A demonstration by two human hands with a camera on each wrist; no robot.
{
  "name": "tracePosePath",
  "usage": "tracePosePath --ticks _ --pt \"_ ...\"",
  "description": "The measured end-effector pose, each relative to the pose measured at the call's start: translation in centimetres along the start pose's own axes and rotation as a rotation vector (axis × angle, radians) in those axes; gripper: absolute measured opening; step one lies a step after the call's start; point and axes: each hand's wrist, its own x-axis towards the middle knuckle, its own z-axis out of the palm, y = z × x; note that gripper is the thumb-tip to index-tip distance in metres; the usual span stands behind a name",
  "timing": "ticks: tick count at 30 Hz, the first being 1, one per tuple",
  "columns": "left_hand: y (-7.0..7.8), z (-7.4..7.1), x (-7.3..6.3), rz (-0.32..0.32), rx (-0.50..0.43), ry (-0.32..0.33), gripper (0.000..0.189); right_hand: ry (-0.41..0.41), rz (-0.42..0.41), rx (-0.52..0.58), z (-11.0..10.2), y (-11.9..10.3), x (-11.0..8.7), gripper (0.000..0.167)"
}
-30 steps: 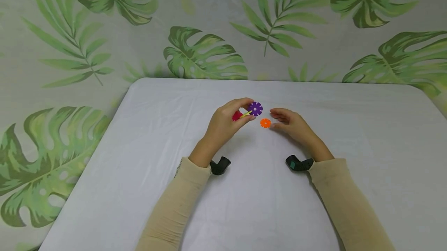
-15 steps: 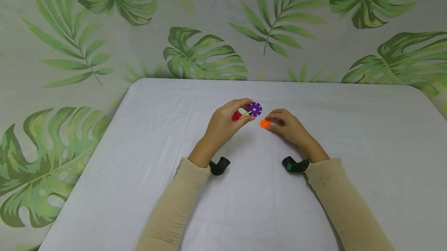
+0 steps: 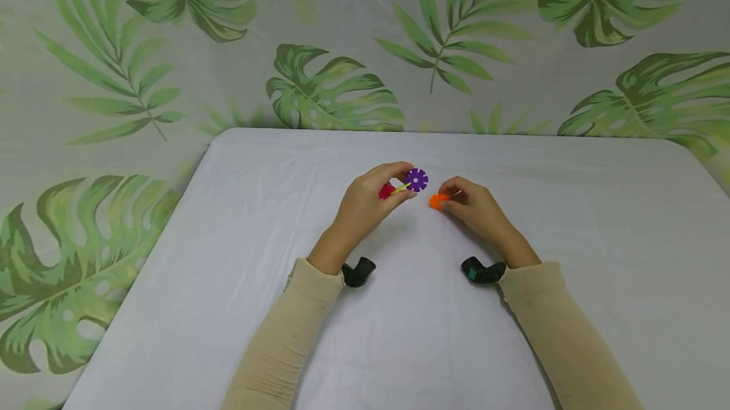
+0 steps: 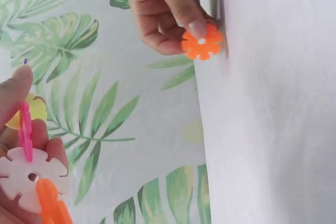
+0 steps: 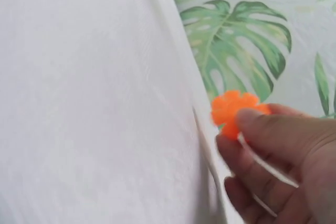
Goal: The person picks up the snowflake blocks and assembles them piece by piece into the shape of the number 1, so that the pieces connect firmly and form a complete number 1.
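My left hand holds several plastic snowflake discs slotted together. A purple disc faces up at its fingertips in the head view. The left wrist view shows a yellow disc, a pink disc seen edge-on, a white disc and an orange disc joined to the white one. To the right, my right hand pinches a loose orange snowflake disc between thumb and fingers. Thumb and notched rim of this orange disc show in the right wrist view. A small gap separates it from the purple disc.
A white cloth covers the table; its far edge runs along a leaf-printed backdrop. Black wrist devices stick out from the left cuff and the right cuff.
My right hand moved left, took hold of the orange disc, then drew it slightly right and tilted it. The left hand with its joined discs has stayed almost still.
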Motion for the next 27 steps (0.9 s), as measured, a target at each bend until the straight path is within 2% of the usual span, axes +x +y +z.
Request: tracePosePath --ticks 5,10,12,18,27 --pt "0.0 0.0 0.0 0.000 -0.003 -0.010 0.038 0.071 -0.024 0.060 -0.9 -0.7 -0.1 0.020" --pt "0.0 0.1 0.0 -0.007 -0.013 -0.017 0.037 0.116 -0.080 0.220 -1.8 -1.5 -0.2 0.021" --pt "0.1 0.1 0.0 -0.010 -0.015 -0.016 0.037 0.120 -0.096 0.269 -2.2 -2.5 -0.4 0.019" --pt "0.0 0.1 0.0 -0.007 -0.007 -0.019 0.037 0.132 -0.111 0.257 -3.2 -5.6 -1.3 0.016" --pt "0.0 0.3 -0.1 -0.014 -0.009 -0.031 0.038 0.150 -0.154 0.255 -4.0 -7.3 -1.8 0.014"
